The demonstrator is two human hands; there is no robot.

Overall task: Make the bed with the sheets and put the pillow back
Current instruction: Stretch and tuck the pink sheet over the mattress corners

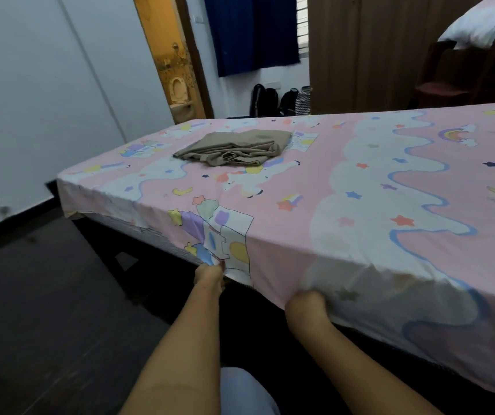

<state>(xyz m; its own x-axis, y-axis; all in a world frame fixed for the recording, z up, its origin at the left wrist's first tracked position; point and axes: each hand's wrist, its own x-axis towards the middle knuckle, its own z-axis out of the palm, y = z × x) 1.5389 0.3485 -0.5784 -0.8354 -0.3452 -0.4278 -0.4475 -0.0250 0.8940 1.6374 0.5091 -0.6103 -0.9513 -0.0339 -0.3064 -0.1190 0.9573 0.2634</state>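
Observation:
A pink sheet printed with clouds, stars and rainbows lies spread over the bed. My left hand pinches its hanging edge at the near side of the mattress. My right hand grips the same edge a little further right, with the fingers hidden under the cloth. A folded khaki cloth rests on the sheet near the far left end. A white pillow lies on a dark chair at the top right.
The dark floor stretches to the left of the bed. An open doorway shows a bathroom. A blue curtain, dark bags and a brown wardrobe stand beyond the bed.

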